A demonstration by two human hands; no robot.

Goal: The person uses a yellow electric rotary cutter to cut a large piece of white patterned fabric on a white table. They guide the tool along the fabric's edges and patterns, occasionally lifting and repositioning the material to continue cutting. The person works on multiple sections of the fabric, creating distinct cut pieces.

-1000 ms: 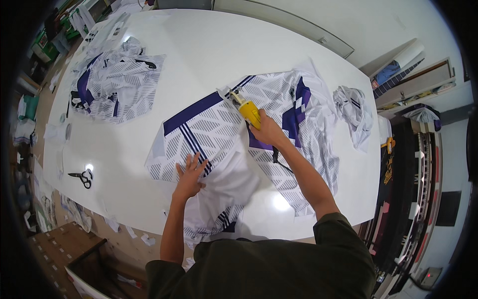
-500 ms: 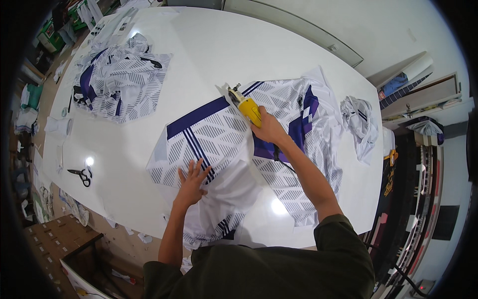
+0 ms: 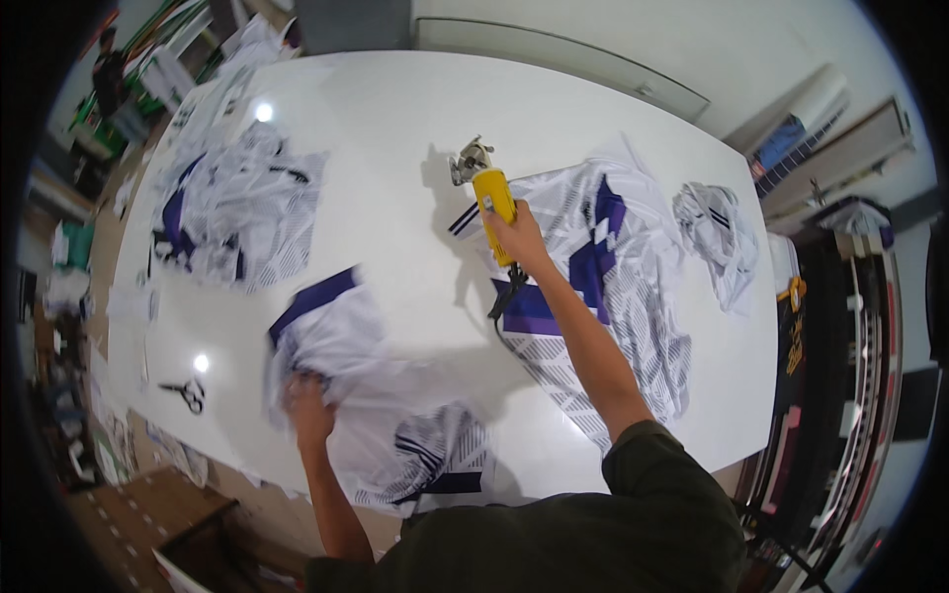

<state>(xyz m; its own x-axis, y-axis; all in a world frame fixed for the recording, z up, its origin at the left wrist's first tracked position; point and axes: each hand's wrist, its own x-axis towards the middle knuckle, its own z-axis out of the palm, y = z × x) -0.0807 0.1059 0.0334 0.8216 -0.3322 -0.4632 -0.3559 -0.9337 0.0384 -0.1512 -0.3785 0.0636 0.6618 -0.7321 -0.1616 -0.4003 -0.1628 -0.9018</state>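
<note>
My right hand (image 3: 519, 237) is closed round the yellow body of an electric cloth cutter (image 3: 496, 203), raised above the table with its metal head pointing away from me and its black cord hanging down. My left hand (image 3: 310, 403), smeared by motion, grips a white patterned fabric piece (image 3: 341, 331) with a purple band, bunched and folded over at the fingers. Its nearer part, with dark stripes, lies by the table's front edge. Beneath and right of the cutter spreads another white fabric piece (image 3: 643, 287) with grey hatching and purple panels.
A crumpled heap of similar fabric (image 3: 252, 212) covers the far left of the white table (image 3: 395, 109). Black scissors (image 3: 186, 395) lie near the left edge. A smaller bundle (image 3: 714, 237) sits at the right edge. Beyond the table at far left, a person (image 3: 114, 84) stands.
My left hand has gone from lying spread on the fabric to gripping it, dragging it left and toward me. My right hand has lifted the cutter clear of the cloth.
</note>
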